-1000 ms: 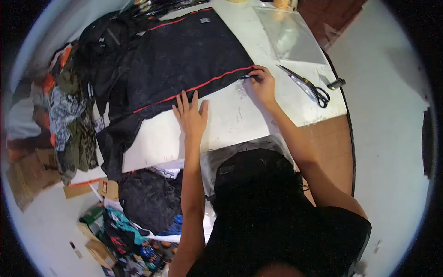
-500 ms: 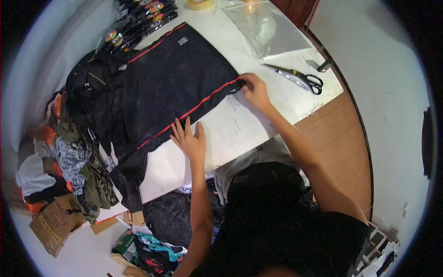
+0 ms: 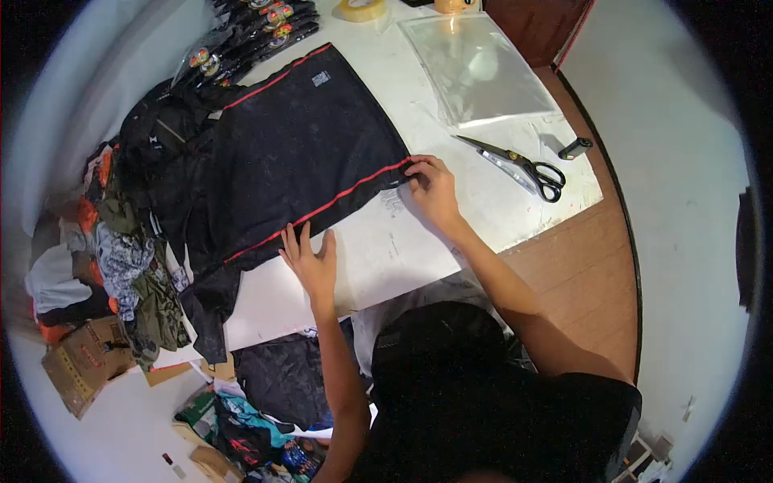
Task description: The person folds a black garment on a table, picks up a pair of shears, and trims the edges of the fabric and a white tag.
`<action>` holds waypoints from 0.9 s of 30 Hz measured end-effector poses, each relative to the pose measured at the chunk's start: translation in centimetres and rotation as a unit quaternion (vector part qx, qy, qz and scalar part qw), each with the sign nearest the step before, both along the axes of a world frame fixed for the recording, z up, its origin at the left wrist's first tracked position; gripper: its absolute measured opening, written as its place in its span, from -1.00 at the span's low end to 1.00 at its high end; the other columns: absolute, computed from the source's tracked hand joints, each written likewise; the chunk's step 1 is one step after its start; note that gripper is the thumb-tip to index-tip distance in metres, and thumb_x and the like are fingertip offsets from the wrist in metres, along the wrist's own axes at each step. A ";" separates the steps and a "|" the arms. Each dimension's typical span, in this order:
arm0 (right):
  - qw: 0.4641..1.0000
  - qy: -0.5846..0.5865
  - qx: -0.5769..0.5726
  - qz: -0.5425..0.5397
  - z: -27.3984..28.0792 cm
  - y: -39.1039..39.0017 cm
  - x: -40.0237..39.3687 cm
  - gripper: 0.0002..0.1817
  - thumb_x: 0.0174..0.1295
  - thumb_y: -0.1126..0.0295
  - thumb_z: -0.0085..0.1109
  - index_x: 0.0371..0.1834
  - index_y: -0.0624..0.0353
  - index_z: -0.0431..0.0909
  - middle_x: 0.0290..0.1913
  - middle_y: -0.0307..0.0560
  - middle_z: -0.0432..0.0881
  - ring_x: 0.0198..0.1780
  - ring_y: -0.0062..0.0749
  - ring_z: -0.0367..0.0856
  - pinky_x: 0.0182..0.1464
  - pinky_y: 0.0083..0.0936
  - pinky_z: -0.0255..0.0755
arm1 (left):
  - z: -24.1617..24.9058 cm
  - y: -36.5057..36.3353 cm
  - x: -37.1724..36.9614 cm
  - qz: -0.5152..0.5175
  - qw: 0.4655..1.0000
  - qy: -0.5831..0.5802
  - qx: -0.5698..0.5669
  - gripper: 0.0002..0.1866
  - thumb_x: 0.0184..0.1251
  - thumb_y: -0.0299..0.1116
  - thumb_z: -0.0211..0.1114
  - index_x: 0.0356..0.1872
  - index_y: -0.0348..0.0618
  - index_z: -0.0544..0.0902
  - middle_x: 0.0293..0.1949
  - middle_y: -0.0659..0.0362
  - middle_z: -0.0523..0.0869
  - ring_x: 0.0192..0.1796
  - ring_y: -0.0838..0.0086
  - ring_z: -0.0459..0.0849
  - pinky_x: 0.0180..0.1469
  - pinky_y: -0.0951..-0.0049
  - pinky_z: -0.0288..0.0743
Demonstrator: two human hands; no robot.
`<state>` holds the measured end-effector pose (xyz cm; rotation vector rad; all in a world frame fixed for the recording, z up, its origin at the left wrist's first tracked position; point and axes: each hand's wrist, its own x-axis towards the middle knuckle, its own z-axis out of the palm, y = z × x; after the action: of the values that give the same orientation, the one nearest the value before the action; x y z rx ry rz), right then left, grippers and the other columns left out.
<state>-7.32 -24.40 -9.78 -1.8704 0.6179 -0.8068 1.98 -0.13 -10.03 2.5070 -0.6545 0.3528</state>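
Head view: black garment (image 3: 298,145) is lying spread across the white tabletop (image 3: 370,262), one red stripe (image 3: 342,193) running along the edge nearest the person, another (image 3: 278,79) along the far side. Left hand (image 3: 310,266) is resting its fingers, spread and not gripping, on that near edge, tips touching at the stripe; garment is extending forward of them and off to both sides. Right hand (image 3: 435,189) is pinching the near right corner between thumb and fingers, the rest of the garment lying to the left of the grip. Scissors (image 3: 519,158) are sitting right of the right hand, apart from it, blades pointing toward the garment side. Clear plastic (image 3: 487,76) is lying beyond them, small black object (image 3: 575,148) near the handles. Tape roll (image 3: 361,10) is sitting at the far edge.
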 end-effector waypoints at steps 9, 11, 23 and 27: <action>0.994 -0.099 -0.039 -0.022 -0.1 -0.1 0.0 -0.81 -0.13 0.70 0.03 -0.43 0.29 0.57 -0.20 0.11 0.59 -0.17 0.00 0.54 -0.16 -0.30 0.47 | 1.2 -3.6 -0.6 -0.112 0.987 -0.069 -0.093 -0.63 0.14 -0.41 0.34 0.00 -0.24 0.58 0.09 -0.04 0.54 0.20 0.04 0.43 0.23 0.09 0.28; 0.994 -0.100 -0.013 -0.030 -0.2 0.0 0.0 -0.81 -0.12 0.71 0.03 -0.43 0.30 0.57 -0.22 0.10 0.59 -0.17 0.00 0.54 -0.15 -0.30 0.47 | 2.2 -6.9 -1.2 -0.167 0.980 -0.038 -0.101 -0.64 0.14 -0.43 0.33 0.00 -0.24 0.58 0.09 -0.03 0.55 0.18 0.06 0.45 0.22 0.12 0.29; 0.990 -0.131 -0.016 -0.052 -0.5 0.1 -0.4 -0.84 -0.09 0.70 0.05 -0.44 0.32 0.58 -0.31 0.12 0.59 -0.27 -0.06 0.59 -0.20 -0.36 0.49 | 0.1 -13.3 -2.1 -0.262 0.953 -0.001 -0.154 -0.82 0.11 -0.51 0.30 -0.23 -0.21 0.66 -0.17 0.16 0.67 -0.04 0.26 0.57 0.06 0.25 0.35; 0.989 -0.133 0.000 -0.064 0.0 0.1 -0.5 -0.83 -0.03 0.66 0.06 -0.37 0.30 0.62 -0.36 0.10 0.60 -0.33 -0.14 0.61 -0.19 -0.41 0.49 | 0.1 -13.1 -2.4 -0.254 0.949 -0.033 -0.183 -0.89 0.07 -0.54 0.32 -0.33 -0.22 0.65 -0.23 0.16 0.68 -0.10 0.27 0.60 0.00 0.29 0.37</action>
<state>-7.82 -24.26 -9.74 -1.6970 0.5712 -1.1193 -0.37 -13.21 -9.90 1.8991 -1.1147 0.3291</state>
